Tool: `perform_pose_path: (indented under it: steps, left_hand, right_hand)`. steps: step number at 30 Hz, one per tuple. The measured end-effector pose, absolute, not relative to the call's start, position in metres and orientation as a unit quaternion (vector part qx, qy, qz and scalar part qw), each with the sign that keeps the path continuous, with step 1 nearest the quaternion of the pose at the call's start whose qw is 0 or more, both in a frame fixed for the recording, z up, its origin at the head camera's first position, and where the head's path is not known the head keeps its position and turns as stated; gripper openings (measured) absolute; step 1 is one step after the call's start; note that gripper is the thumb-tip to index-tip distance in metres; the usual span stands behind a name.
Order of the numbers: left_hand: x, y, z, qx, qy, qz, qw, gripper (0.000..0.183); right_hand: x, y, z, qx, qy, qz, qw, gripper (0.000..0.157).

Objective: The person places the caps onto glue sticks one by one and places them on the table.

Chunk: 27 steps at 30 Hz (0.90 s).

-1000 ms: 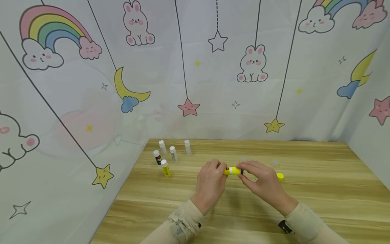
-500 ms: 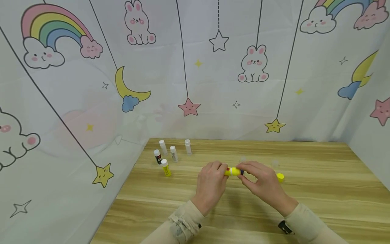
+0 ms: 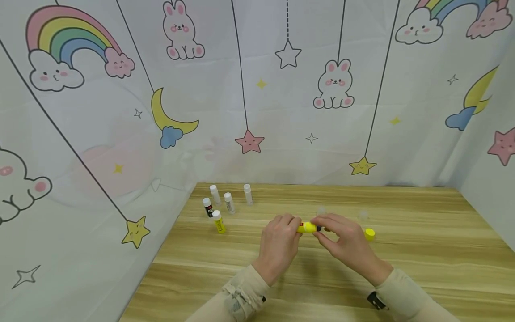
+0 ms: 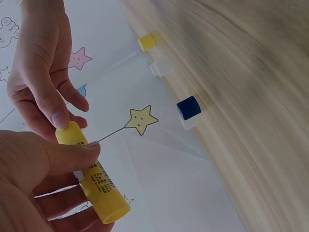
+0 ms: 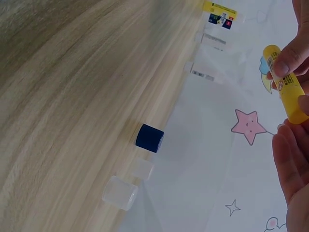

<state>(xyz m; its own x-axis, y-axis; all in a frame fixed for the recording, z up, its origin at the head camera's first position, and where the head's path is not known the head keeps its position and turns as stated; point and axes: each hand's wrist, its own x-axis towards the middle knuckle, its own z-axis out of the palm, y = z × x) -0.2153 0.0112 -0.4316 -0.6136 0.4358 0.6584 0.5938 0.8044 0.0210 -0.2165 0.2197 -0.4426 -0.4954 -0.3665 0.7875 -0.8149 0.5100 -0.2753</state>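
Note:
A yellow glue stick (image 3: 307, 227) is held sideways above the wooden table, between both hands. My left hand (image 3: 277, 246) grips its left part; in the left wrist view the thumb lies across the printed yellow barrel (image 4: 102, 193). Thumb and fingertips of my right hand (image 3: 353, 245) pinch the other end. That end is partly covered by the fingers. Behind the stick, a dark blue cap (image 4: 188, 107) stands on the table, mostly hidden in the head view. A loose yellow cap (image 3: 369, 234) lies beyond the right hand.
Several capped glue sticks stand at the back left, including a yellow one (image 3: 219, 222), a black-labelled one (image 3: 208, 208) and a clear one (image 3: 247, 195). Clear caps (image 5: 119, 193) stand near the dark blue cap. A printed curtain (image 3: 281, 112) hangs behind the table.
The glue stick has dipped very slightly, and the right fingertips have shifted a little at its end. Both hands keep their hold.

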Motion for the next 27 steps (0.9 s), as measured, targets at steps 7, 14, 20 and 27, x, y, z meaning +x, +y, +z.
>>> perform_pose_path:
  steps: [7, 14, 20, 27]
  left_hand:
    - [-0.215, 0.01, -0.43, -0.3, -0.889, -0.117, 0.325, 0.027]
    - [-0.212, 0.01, -0.426, -0.305, -0.889, -0.115, 0.32, 0.03]
    - [-0.21, 0.012, -0.425, -0.311, -0.882, -0.099, 0.339, 0.03]
    - [-0.209, 0.014, -0.429, -0.309, -0.882, -0.095, 0.342, 0.026]
  right_hand:
    - [-0.214, 0.217, -0.443, 0.357, -0.811, 0.351, 0.304, 0.036]
    - [-0.212, 0.212, -0.441, 0.327, -0.828, 0.354, 0.287, 0.033]
    - [-0.21, 0.209, -0.439, 0.315, -0.834, 0.348, 0.289, 0.03]
    - [-0.209, 0.206, -0.438, 0.298, -0.843, 0.363, 0.263, 0.029]
